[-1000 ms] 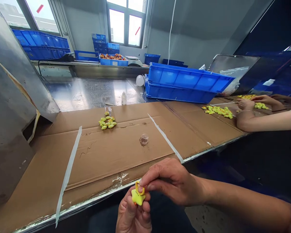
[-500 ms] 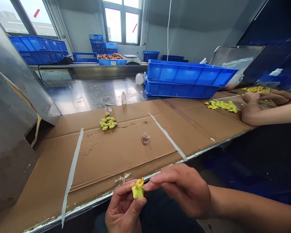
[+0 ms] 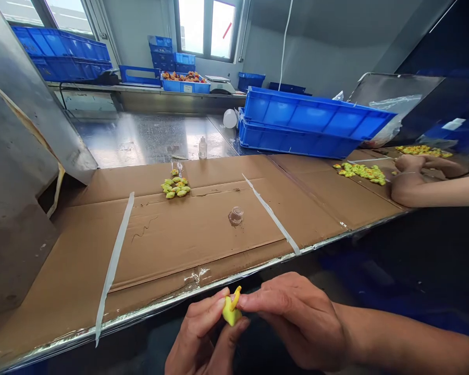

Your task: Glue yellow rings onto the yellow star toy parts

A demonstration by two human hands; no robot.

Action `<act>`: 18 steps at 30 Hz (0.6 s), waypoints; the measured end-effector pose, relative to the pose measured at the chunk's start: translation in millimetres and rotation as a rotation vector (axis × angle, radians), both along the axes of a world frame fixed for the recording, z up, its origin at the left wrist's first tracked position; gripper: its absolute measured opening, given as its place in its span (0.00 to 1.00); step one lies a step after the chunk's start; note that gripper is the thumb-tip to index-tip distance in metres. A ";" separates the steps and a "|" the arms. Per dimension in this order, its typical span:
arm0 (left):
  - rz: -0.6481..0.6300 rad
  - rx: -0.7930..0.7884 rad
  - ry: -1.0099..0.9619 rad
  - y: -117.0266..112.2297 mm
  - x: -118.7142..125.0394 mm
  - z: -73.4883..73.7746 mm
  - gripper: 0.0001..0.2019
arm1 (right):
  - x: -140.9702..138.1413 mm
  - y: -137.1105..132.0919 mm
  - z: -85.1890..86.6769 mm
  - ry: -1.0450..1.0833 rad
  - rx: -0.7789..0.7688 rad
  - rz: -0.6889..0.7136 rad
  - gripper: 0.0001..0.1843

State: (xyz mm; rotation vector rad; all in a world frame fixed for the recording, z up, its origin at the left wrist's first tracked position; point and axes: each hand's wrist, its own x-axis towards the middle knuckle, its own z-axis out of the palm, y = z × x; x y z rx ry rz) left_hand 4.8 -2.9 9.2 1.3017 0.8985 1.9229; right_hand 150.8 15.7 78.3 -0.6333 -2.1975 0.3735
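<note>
My left hand (image 3: 197, 338) pinches a small yellow-green toy piece (image 3: 230, 313) with an orange loop on top, just below the table's front edge. My right hand (image 3: 297, 317) has its fingers pressed together on the same piece from the right, touching the orange loop. Both hands are closed. On the cardboard sheet (image 3: 172, 234) farther out lies a small heap of the same yellow-green pieces (image 3: 175, 186), and a little clear plastic cup (image 3: 236, 215) stands near the middle.
A co-worker's hands and forearm (image 3: 422, 179) rest at the right beside more yellow pieces (image 3: 361, 172). Two stacked blue crates (image 3: 305, 127) stand behind. A small glue bottle (image 3: 202, 148) is on the steel table. A metal panel (image 3: 19, 156) leans at left.
Both hands have stayed below the table edge and turned the piece; it now sits slightly lower and farther right, with the orange loop pointing up between the fingertips. The camera tilted a little.
</note>
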 end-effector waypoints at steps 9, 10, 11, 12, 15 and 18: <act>0.029 0.229 0.321 11.9 -24.4 -2.9 0.28 | -4.2 4.9 -14.1 0.040 0.017 -0.007 0.17; 0.047 0.204 0.307 11.8 -24.3 -1.6 0.28 | -4.2 4.8 -16.5 0.056 0.020 -0.016 0.18; 0.072 0.157 0.261 11.0 -22.4 -0.3 0.26 | -4.2 4.4 -18.6 0.075 0.024 -0.023 0.18; 0.093 0.104 0.199 9.6 -19.2 1.1 0.24 | -4.2 3.8 -20.2 0.091 0.025 -0.029 0.18; 0.119 -0.038 0.012 4.8 -7.0 3.2 0.16 | -4.6 1.0 -22.3 0.103 0.022 -0.049 0.19; 0.104 -0.065 -0.027 2.7 -1.0 1.6 0.14 | -5.6 -1.2 -20.7 0.076 0.002 -0.081 0.20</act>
